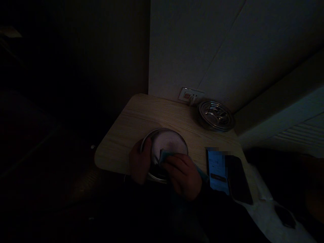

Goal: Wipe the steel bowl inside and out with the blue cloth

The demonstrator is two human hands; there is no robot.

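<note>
The room is dim. A round metal plate [172,140] lies on a small light wooden table [141,118], tipped up toward me at its near edge. My left hand [139,165] grips the plate's left rim, fingers curled round it. My right hand [183,175] is closed on a blue cloth [164,156] and presses it onto the plate's inner face.
A stack of shiny metal plates [215,116] stands at the table's far right, below a wall socket [189,95]. A blue card [217,170] and a dark phone [239,180] lie at the right. White fabric [265,209] spreads beyond. Left side is dark.
</note>
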